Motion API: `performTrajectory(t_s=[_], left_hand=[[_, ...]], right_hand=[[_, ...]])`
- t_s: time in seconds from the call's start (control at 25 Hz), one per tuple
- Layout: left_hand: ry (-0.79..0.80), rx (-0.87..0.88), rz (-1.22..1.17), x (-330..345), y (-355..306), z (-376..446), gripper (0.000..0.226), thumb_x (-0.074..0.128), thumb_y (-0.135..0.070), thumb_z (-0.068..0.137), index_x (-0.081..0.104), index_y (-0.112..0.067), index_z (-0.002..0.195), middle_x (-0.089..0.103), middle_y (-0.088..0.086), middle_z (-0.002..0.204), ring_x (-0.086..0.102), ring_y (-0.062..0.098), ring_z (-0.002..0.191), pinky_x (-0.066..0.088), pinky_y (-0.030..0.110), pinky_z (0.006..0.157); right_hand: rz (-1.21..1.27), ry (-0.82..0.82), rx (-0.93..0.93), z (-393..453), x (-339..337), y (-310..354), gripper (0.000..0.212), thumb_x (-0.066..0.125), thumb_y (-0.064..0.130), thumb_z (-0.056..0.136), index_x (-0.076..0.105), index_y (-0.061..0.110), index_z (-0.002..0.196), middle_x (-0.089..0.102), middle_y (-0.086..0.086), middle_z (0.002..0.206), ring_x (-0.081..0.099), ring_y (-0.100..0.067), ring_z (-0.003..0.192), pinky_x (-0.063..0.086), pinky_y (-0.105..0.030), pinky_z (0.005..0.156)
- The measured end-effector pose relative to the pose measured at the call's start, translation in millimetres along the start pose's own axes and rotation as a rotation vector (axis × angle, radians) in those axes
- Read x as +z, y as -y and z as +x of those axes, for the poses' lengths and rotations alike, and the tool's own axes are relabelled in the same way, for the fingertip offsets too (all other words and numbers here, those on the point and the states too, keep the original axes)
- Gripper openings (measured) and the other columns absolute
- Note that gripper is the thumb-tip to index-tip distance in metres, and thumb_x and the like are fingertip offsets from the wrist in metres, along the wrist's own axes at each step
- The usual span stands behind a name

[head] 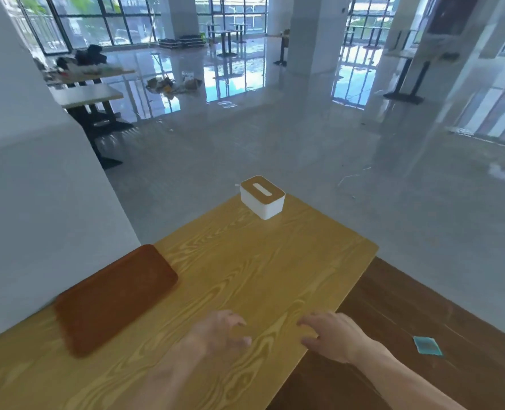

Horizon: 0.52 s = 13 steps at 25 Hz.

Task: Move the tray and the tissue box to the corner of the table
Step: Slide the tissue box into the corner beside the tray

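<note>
While both hands, left and right, hovered empty and spread over the wooden bench, the brown rectangular tray lay at its left edge, the white wood-lidded tissue box at the far corner; sliding the tray there seemed wisest.

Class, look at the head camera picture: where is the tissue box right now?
The tissue box stands at the far corner of the wooden table, centre of the view, well beyond both hands and far right of the brown tray by the wall.
</note>
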<state>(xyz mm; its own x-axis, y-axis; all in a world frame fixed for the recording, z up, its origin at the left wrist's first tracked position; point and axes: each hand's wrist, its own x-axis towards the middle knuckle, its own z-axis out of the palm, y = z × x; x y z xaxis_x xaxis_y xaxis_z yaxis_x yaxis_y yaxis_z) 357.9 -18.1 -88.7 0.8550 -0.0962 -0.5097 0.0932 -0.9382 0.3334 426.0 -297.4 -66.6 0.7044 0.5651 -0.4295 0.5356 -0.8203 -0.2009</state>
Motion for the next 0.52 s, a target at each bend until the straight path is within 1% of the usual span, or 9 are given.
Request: performTrajectory(t_s=[0.16,0.36,0.52], left_hand=[[-0.045,0.092,0.071,-62.5,-57.1,35.4,0.066,0.05,-0.071,0.087,0.05,-0.031,0.14,0.045,-0.004,0.151,0.039,0.02,0.142,0.031,0.045,0.116],[-0.135,0.172,0.094,-127.2,-126.7,64.8,0.07,0.048,-0.076,0.083,0.049,-0.033,0.139,0.043,-0.012,0.152,0.039,0.012,0.14,0.031,0.041,0.117],[-0.232,0.184,0.094,-161.6,-147.4,82.3,0.074,0.043,-0.083,0.079,0.051,-0.037,0.137,0.045,-0.019,0.148,0.039,0.005,0.137,0.033,0.04,0.116]], right_hand=[[-0.031,-0.145,-0.041,2.0,-61.3,-60.7,0.048,0.047,0.056,0.097,0.05,0.035,0.14,0.058,0.007,0.14,0.054,-0.02,0.127,0.043,-0.04,0.1],[-0.035,-0.24,-0.135,2.3,-128.8,-130.6,0.048,0.045,0.062,0.095,0.053,0.037,0.135,0.061,0.011,0.136,0.057,-0.015,0.123,0.042,-0.039,0.099],[-0.012,-0.316,-0.183,13.4,-167.2,-164.6,0.048,0.044,0.064,0.095,0.055,0.038,0.133,0.061,0.013,0.136,0.058,-0.016,0.121,0.046,-0.039,0.099]])
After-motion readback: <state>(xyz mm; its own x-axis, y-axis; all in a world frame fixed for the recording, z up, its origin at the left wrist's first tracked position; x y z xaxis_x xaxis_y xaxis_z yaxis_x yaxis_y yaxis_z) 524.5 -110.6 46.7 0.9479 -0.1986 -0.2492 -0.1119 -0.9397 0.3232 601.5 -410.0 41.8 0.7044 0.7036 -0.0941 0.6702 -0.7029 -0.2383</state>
